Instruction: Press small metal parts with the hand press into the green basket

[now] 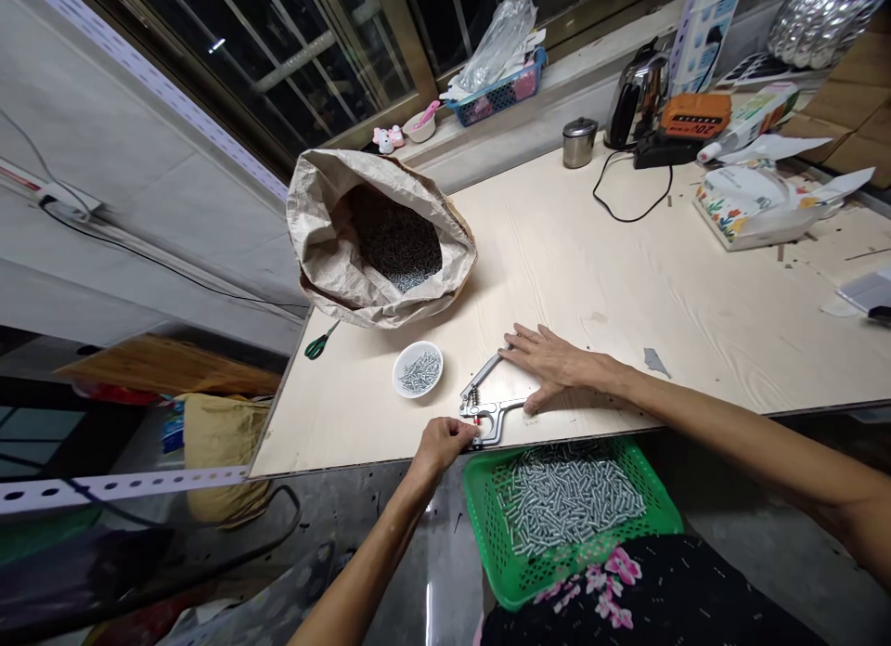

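Observation:
A silver hand press (493,416) with two long handles and a spring lies at the table's front edge. My left hand (445,442) is closed in a pinch at its jaw, beside a small red part; whatever the fingertips hold is too small to make out. Spread over the handle ends is my right hand (557,363), fingers stretched across the upper handle and thumb by the lower one. A white bowl (418,369) of small metal pieces stands just beyond the press. Below the edge, a green basket (484,525) holds many metal cylinders (571,499).
An open paper sack (316,228) with dark and silvery pieces stands at the back left, near green-handled scissors (317,345). Toward the back right are a lidded metal canister (579,143), a kettle (637,94), a cable (630,219) and a tissue pack (752,200).

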A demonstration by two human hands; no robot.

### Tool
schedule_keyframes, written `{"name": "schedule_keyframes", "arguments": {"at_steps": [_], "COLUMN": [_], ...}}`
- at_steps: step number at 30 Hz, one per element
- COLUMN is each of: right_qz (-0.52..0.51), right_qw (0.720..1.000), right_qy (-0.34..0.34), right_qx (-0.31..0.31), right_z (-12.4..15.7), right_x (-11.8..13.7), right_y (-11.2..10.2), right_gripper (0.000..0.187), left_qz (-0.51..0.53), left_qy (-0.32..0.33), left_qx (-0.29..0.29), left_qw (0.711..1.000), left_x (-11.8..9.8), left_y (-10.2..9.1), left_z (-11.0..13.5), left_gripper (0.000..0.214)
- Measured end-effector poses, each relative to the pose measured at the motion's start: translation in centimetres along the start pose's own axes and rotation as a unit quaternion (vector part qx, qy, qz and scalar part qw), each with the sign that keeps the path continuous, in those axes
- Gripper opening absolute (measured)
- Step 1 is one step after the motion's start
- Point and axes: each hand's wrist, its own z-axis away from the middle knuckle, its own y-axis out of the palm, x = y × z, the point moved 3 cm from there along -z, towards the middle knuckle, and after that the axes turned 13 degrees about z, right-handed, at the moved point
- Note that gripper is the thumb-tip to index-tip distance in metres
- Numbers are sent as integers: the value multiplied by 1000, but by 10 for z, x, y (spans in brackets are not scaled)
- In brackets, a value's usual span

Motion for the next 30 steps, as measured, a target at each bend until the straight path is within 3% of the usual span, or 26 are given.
{"name": "schedule_keyframes", "arguments": {"at_steps": [13,20,22,25,28,30], "right_qz": [7,9,4,-5,-5,-11], "right_qw": [1000,1000,1000,999,999,999], "right_qy": [19,20,24,28,34,40], "right_qx": [14,-5,-17,-34,-31,-31], "right_z": [4,9,11,12,14,18], "right_x": [10,17,19,22,26,29], "right_y": [-18,-15,-13,-9,-11,-17], "right_gripper": [72,44,37,34,38,44], "left_qz": [42,-50,-124,-221,-262,-280], "left_qy": [20,42,92,236,361,396], "left_qx": [-13,-35,-93,-155,-98,-37], "left_qw": [999,997,984,934,890,874], "left_x": [6,8,1,-21,-42,-52], "left_y": [3,3,6,18,34,40], "left_z": [0,6,14,22,10,-5], "left_gripper": [48,44,38,29,52,66]}}
